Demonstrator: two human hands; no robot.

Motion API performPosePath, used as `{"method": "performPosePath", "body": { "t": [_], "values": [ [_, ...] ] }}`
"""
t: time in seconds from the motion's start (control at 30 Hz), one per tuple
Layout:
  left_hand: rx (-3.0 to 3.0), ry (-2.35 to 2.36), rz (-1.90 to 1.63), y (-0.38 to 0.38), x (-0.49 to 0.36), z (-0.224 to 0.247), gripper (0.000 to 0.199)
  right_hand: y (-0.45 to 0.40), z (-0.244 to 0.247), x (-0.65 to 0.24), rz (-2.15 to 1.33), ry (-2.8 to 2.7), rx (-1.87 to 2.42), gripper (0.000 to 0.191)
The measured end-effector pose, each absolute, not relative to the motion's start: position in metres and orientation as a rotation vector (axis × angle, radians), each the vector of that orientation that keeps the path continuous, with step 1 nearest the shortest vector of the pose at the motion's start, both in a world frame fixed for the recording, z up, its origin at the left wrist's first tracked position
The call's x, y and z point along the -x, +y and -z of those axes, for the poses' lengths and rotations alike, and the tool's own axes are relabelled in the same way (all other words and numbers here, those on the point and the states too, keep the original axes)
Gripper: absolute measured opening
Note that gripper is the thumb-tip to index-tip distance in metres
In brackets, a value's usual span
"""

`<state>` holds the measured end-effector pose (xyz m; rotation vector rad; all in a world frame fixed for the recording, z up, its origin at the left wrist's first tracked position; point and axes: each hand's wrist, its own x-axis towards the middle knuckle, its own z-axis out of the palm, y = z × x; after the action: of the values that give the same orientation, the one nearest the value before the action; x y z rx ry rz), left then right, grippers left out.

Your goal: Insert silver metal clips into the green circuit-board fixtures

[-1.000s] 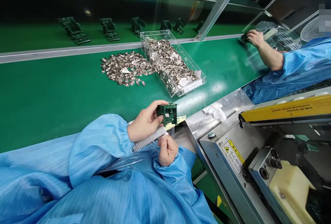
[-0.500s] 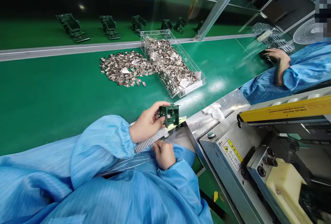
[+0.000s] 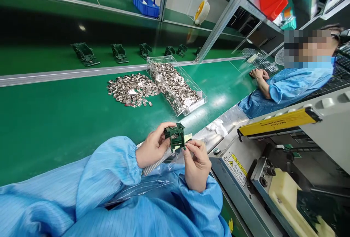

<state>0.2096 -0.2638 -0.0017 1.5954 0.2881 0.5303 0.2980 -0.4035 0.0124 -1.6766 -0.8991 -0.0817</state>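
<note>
The left hand (image 3: 154, 146) clenches a green circuit board (image 3: 175, 136) above the green table (image 3: 68, 120), and the right-hand fingers (image 3: 190, 145) pinch its edge. Beyond, a clear acrylic tray (image 3: 194, 108) brims with small silver metal parts (image 3: 175, 85), a loose heap (image 3: 131, 89) of them just beside it.

The smock sleeve (image 3: 106, 171) is showing light blue with thin stripes, the circuit board (image 3: 175, 136) is showing dark green, and the conveyor belt (image 3: 54, 149) is shining bright green.
</note>
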Motion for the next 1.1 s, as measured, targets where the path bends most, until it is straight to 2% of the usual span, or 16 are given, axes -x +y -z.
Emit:
{"method": "performPosePath", "body": {
  "t": [0.2, 0.43, 0.67, 0.77, 0.9, 1.1],
  "values": [
    [-1.646, 0.26, -0.541, -0.265, -0.208, -0.002, 0.037, -0.379, 0.001, -0.289, 0.096, -0.743, 1.696, 0.003],
    [-1.699, 0.251, -0.588, -0.268, -0.205, -0.003, 0.035, -0.368, 0.003, -0.278, 0.13, -0.634, 1.74, 0.018],
    [-1.688, 0.23, -0.536, -0.268, -0.204, -0.003, 0.035, -0.369, 0.007, -0.281, -0.1, -0.496, 1.48, 0.02],
    [-1.649, 0.229, -0.496, -0.265, -0.203, -0.008, 0.037, -0.383, -0.001, -0.289, -0.252, -0.62, 1.368, 0.04],
    [-1.704, 0.194, -0.343, -0.271, -0.196, -0.028, 0.039, -0.418, -0.022, -0.299, -0.323, -0.964, 1.45, 0.066],
    [-1.841, -0.255, -0.036, -0.29, -0.223, -0.081, 0.055, -0.503, -0.053, -0.302, -0.057, -1.022, 1.502, 0.065]
  ]
}}
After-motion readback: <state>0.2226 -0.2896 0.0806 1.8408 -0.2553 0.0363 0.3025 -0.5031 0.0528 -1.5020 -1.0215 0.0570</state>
